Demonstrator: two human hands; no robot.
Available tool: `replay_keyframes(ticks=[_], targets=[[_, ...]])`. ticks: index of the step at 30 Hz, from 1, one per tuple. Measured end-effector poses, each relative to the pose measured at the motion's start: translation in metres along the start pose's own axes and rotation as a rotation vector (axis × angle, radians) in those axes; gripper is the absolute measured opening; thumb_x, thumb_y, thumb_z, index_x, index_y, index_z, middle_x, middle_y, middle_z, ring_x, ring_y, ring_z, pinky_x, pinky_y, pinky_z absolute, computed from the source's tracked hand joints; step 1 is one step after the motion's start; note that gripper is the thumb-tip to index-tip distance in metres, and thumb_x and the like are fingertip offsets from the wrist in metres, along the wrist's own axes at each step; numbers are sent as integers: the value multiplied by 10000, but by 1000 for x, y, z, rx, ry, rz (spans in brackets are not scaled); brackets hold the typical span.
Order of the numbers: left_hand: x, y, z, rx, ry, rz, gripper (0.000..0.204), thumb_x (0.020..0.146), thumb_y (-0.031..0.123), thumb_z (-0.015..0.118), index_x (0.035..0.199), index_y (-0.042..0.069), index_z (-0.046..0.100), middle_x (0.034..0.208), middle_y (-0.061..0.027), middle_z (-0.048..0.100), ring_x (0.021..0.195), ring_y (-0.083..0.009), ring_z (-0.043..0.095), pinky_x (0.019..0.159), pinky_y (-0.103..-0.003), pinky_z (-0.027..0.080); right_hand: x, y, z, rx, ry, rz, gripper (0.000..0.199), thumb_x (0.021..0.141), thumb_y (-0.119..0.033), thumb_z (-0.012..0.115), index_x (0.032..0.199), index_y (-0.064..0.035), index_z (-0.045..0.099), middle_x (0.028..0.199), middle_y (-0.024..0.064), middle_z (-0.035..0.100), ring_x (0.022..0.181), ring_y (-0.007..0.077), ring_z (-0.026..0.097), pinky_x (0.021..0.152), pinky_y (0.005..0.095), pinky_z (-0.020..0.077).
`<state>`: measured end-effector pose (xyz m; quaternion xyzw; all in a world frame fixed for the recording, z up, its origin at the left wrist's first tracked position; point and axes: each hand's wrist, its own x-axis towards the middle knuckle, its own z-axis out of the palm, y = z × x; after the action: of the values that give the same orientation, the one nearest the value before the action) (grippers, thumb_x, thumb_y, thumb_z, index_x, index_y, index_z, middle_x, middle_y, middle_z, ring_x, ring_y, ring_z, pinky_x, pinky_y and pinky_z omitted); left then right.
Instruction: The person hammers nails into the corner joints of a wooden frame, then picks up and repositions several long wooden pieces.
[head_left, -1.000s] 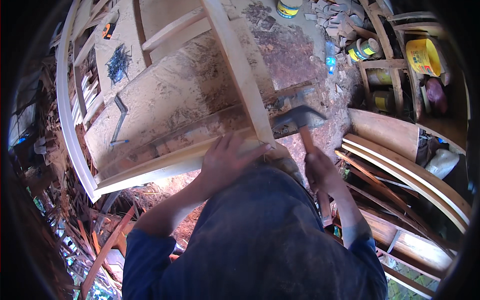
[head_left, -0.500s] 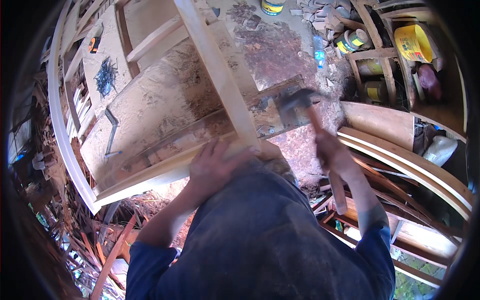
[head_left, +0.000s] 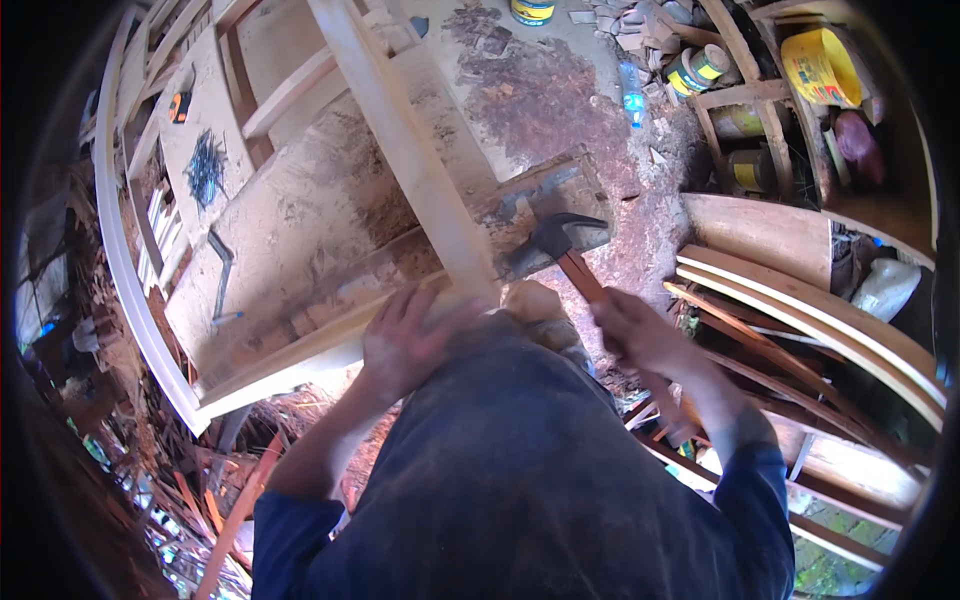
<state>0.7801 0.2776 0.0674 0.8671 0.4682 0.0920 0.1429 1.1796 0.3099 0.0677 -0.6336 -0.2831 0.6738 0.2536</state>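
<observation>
Two hands are at work: one left hand [head_left: 405, 340] and one right hand [head_left: 635, 330]. There is one hammer [head_left: 560, 245], one long pale wooden rail [head_left: 405, 150] and one heap of dark nails [head_left: 205, 168]. One yellow bucket [head_left: 822, 65] stands at the upper right, two round tins [head_left: 695, 70] lie near it, one more tin [head_left: 532, 10] sits at the top edge, and one blue plastic bottle [head_left: 632, 95] lies on the ground.

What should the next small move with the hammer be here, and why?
Probably a short downward tap onto the joint. The right hand grips the hammer by its handle, head raised beside the pale wooden rail, while the left hand presses flat where that rail meets the frame's edge strip. No nail is discernible there.
</observation>
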Motion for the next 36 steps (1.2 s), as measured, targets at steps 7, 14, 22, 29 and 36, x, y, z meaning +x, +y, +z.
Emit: replay_keyframes(ticks=[7,14,22,29,36], targets=[[-5,1,2,20,11,-2,470,799,275,732,1266,334,726,1135,-133,659,1031,-378,684,808,-448,615,31,-16,-42,238,170,-133,272,1088,-337,468,947,-115,535,658,-41,492,470,45,429,388,223,349],[-8,-5,0,0,-24,18,609,695,35,708,1259,264,726,1136,-153,682,990,-405,689,780,-461,615,-10,5,19,-295,-154,242,323,1077,-378,476,1104,-76,587,713,-13,537,542,69,498,437,229,399],[0,-2,1,-8,-7,25,575,725,17,713,1253,244,725,1111,-147,681,994,-398,689,778,-459,615,-12,38,50,79,136,-38,240,1036,-321,564,1025,-81,572,817,30,576,671,118,545,574,272,459],[-18,-6,3,4,-33,-20,495,742,250,773,1235,258,732,1173,-139,661,1058,-392,682,832,-472,606,-1,21,-43,11,176,29,468,1080,-498,431,941,-66,543,659,-10,511,495,90,468,453,273,424],[-8,-7,2,9,-6,53,489,793,23,733,1251,191,701,1089,-159,670,972,-365,692,754,-441,597,-44,58,95,-257,-259,267,544,1031,-503,566,1284,-22,561,833,-11,574,598,123,524,487,268,430]])
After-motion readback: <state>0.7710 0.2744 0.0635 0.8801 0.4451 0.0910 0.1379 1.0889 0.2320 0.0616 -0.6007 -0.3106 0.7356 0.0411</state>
